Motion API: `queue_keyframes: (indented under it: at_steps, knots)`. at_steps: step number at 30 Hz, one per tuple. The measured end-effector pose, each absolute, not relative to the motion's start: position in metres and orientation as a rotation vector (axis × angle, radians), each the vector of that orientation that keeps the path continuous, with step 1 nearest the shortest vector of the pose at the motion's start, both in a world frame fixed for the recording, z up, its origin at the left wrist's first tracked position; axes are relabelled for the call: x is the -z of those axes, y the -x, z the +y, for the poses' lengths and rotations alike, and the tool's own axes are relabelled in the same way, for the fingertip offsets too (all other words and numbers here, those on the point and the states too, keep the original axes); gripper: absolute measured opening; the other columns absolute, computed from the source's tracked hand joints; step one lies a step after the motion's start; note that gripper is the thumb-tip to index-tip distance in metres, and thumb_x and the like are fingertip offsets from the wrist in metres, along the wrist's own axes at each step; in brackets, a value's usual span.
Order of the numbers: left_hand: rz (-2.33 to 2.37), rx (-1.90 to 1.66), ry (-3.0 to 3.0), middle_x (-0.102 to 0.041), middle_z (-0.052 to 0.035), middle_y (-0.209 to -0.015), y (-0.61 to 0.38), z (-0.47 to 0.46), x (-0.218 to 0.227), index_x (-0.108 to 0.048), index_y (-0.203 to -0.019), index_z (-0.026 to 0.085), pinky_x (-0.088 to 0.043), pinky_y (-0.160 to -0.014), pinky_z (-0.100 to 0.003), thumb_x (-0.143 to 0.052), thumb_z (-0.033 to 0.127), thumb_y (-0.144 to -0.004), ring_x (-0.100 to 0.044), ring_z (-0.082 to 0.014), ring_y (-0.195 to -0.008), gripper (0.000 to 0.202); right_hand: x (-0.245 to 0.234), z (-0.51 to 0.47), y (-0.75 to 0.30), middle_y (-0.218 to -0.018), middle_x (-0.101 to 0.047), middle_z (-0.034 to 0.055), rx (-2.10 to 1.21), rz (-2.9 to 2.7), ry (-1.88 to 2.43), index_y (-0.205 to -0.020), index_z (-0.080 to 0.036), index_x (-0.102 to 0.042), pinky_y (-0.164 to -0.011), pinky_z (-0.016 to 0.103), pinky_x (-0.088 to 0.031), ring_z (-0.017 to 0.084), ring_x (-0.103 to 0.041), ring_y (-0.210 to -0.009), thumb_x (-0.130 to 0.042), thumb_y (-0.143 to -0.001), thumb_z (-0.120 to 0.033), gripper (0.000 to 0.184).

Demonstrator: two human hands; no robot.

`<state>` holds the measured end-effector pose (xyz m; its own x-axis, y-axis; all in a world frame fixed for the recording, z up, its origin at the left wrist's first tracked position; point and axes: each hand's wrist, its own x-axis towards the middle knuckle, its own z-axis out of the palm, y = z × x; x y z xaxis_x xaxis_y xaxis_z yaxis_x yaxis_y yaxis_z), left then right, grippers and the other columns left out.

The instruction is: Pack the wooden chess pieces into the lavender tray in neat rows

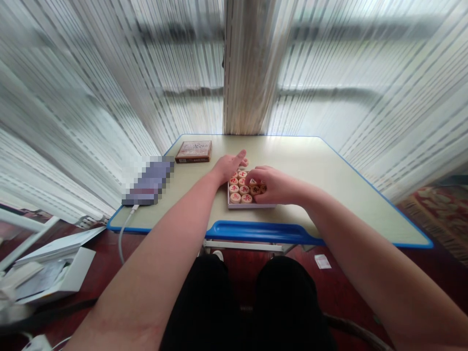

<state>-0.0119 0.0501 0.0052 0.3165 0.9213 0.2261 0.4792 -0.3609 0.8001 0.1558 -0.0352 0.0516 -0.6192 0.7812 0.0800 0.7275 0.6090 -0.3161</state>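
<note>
A shallow white box (252, 206) of Chinese chess pieces lies on the table. Its round wooden pieces stand in rows; red characters mark those on the left, such as a chess piece (235, 198) at the front corner, and darker ones show near my right hand. My left hand (227, 168) is at the box's far left corner, thumb stretched out and fingers partly hidden. A pale round piece (247, 163) shows by its fingertips. Over the right part of the box, my right hand (272, 184) is curved with thumb and forefinger apart, pieces visible between them.
A brown printed box (193, 151) lies at the table's back left. A phone-like device (149, 181), blurred out, sits at the left edge with a white cable (122, 239). A blue trough (259, 231) runs along the front edge. Curtains (248, 68) hang behind.
</note>
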Motion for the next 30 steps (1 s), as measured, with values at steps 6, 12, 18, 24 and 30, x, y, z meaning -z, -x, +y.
queue_keyframes:
  at_steps: [6, 12, 18, 24, 30]
  knots:
    - [1.231, -0.922, -1.956, -0.071, -0.0109, -0.104, 0.011, 0.049, -0.006, -0.074, -0.076, 0.013, -0.039, -0.099, -0.032, -0.021, 0.081, -0.075, -0.062, -0.0244, -0.103, 0.087, -0.047, -0.031, -0.156, -0.089, -0.058, 0.0056, -0.369, -2.622, 1.24, -0.097, -0.019, -0.062, -0.071, 0.029, -0.042, 0.021, -0.053, -0.085, -0.061, -0.061, -0.016, 0.037]
    - [1.228, -0.91, -1.958, -0.071, -0.0121, -0.105, 0.011, 0.049, -0.008, -0.074, -0.075, 0.012, -0.039, -0.098, -0.032, -0.021, 0.082, -0.074, -0.062, -0.0251, -0.103, 0.088, -0.047, -0.032, -0.157, -0.087, -0.058, 0.0051, -0.343, -2.621, 1.214, -0.095, -0.019, -0.063, -0.071, 0.029, -0.042, 0.022, -0.054, -0.086, -0.061, -0.061, -0.014, 0.034]
    - [1.248, -0.907, -1.96, -0.071, -0.0114, -0.106, 0.011, 0.048, -0.008, -0.074, -0.075, 0.013, -0.039, -0.098, -0.032, -0.021, 0.083, -0.074, -0.061, -0.0251, -0.104, 0.087, -0.048, -0.031, -0.159, -0.089, -0.058, 0.0051, -0.352, -2.585, 1.212, -0.093, -0.02, -0.065, -0.077, 0.03, -0.043, 0.022, -0.054, -0.089, -0.063, -0.062, -0.015, 0.032]
    - [1.248, -0.898, -1.973, -0.07, -0.0111, -0.107, 0.011, 0.05, -0.006, -0.073, -0.078, 0.012, -0.04, -0.097, -0.03, -0.022, 0.079, -0.078, -0.062, -0.023, -0.103, 0.084, -0.052, -0.032, -0.161, -0.088, -0.058, 0.0048, -0.373, -2.569, 1.225, -0.087, -0.02, -0.067, -0.078, 0.03, -0.043, 0.021, -0.055, -0.086, -0.065, -0.063, -0.016, 0.024]
    - [1.429, -0.932, -2.108, -0.074, -0.0089, -0.085, 0.014, 0.049, -0.005, -0.073, -0.082, 0.013, -0.046, -0.077, -0.029, -0.049, 0.061, -0.078, -0.064, -0.0218, -0.083, 0.054, -0.056, -0.029, -0.163, -0.079, -0.058, 0.0048, -0.311, -2.402, 1.272, -0.084, -0.017, -0.069, -0.072, 0.028, -0.041, 0.018, -0.054, -0.077, -0.054, -0.073, -0.017, 0.018]
